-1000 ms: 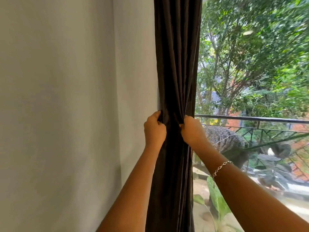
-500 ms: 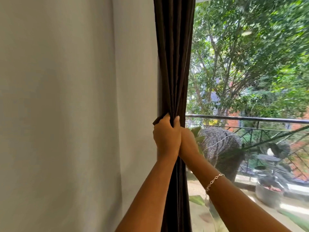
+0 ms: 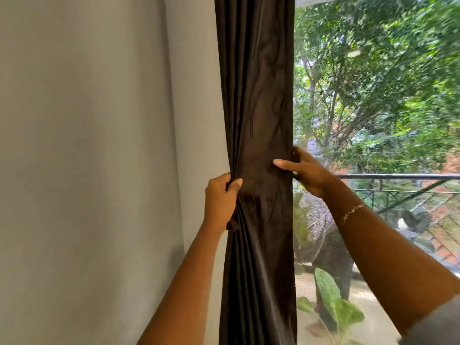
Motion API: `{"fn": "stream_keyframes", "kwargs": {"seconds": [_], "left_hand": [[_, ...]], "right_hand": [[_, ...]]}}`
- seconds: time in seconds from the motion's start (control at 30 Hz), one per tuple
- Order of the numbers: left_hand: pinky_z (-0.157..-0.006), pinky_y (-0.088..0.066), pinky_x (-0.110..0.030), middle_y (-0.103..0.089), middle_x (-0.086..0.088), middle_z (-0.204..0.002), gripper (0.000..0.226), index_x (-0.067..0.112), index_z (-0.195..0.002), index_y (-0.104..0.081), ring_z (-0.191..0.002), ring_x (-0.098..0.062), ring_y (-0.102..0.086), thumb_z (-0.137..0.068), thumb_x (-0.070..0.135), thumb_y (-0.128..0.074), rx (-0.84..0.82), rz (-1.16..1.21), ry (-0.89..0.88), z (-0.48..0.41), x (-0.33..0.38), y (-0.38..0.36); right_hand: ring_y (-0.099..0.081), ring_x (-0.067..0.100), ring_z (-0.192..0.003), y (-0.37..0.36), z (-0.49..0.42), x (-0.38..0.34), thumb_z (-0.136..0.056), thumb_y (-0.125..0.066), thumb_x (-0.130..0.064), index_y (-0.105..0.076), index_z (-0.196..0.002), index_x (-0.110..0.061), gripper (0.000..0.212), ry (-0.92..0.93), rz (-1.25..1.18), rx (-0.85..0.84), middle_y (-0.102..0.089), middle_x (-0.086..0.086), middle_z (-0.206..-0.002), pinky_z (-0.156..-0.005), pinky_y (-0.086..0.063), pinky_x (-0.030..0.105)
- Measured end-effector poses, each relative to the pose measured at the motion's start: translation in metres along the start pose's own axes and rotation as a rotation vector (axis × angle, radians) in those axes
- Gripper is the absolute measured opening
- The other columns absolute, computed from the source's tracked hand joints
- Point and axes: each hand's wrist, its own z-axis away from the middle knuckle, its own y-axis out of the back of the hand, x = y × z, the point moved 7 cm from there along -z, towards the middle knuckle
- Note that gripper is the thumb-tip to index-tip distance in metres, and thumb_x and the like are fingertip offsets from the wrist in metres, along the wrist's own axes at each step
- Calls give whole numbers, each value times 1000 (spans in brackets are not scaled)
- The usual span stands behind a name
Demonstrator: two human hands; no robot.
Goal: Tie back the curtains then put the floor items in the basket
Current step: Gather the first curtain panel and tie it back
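The dark curtain (image 3: 256, 95) hung bunched in a tall column between the grey wall (image 3: 99, 145) on the left and the window (image 3: 373, 95) on the right, with a railing (image 3: 398, 177) beyond the glass. My left grip (image 3: 220, 199) was clamped around the gathered folds at the curtain's left edge. My right grip (image 3: 308, 174), a bracelet (image 3: 353, 210) on its wrist, pinched the right edge, thumb across the front and fingers behind.

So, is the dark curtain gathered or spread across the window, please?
Gathered: the curtain hangs as a narrow pleated column, left hand gripping its folds, right hand holding its edge.
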Motion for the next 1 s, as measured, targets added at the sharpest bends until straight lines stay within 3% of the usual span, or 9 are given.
{"fn": "stream_keyframes", "kwargs": {"seconds": [0.17,0.3,0.4,0.47,0.53,0.63,0.77,0.9,1.0], "left_hand": [[-35,-30,-9,-56,5,-61,13,6,-99,-64,-36,4,-45,-91,8,-54,-123,130,148,-15,-19,8],[-34,-36,-12,-65,-3,-85,17,1,-104,-63,-53,-23,-50,-91,6,-53,-92,119,94,-22,-17,15],[-53,-43,-40,-66,-16,-86,14,2,-97,-65,-60,-33,-46,-91,5,-53,-37,31,5,-24,-14,18],[-57,-46,-27,-61,-13,-68,21,10,-71,-58,-54,-15,-51,-91,6,-53,7,-76,-58,-26,-15,17],[-51,-36,-8,-49,1,-55,38,15,-55,-45,-49,-4,-46,-91,4,-52,74,-176,-119,-22,-12,14],[-55,-41,-10,-61,-10,-68,22,-1,-74,-61,-57,-13,-52,-92,2,-48,108,-271,-170,-15,-8,0],[-78,-53,-38,-69,-20,-91,26,-3,-108,-64,-81,-32,-65,-93,4,-43,149,-318,-237,-5,5,-19],[-84,-53,-36,-70,-16,-95,26,0,-105,-64,-87,-26,-66,-96,14,-44,151,-327,-271,6,13,-27],[-65,-50,-19,-66,-6,-76,43,2,-88,-64,-72,-20,-63,-92,41,-46,89,-296,-223,14,17,-32]], "right_hand": [[-71,15,-85,-27,-10,20,-78,-60,-1,-62,-106,-10,29,-82,-222,-167,-74,0,-93,-68,-57,24],[-72,16,-80,-32,-11,25,-76,-63,8,-66,-97,-9,27,-78,-172,-116,-74,4,-91,-66,-57,25],[-71,18,-78,-30,-5,28,-76,-63,10,-63,-103,-1,30,-79,-140,-25,-69,11,-99,-68,-59,27],[-71,16,-74,-31,3,30,-75,-66,7,-62,-106,1,31,-51,-142,64,-68,14,-102,-66,-58,25],[-67,14,-77,-31,13,25,-77,-68,0,-60,-110,-2,33,66,85,207,-65,9,-102,-64,-54,17],[-61,21,-88,-46,35,16,-85,-58,-6,-51,-117,-6,32,273,736,416,-63,5,-96,-69,-44,21],[-63,33,-86,-82,49,35,-95,-43,-16,-31,-132,-11,39,243,1129,341,-61,13,-102,-70,-52,41],[-53,27,-113,-92,55,49,-95,-45,-22,-15,-147,-12,60,232,1200,287,-45,6,-137,-82,-48,32],[-51,28,-114,-92,65,50,-94,-46,-22,-24,-145,-13,55,264,1186,301,-47,6,-134,-82,-48,31]]}}
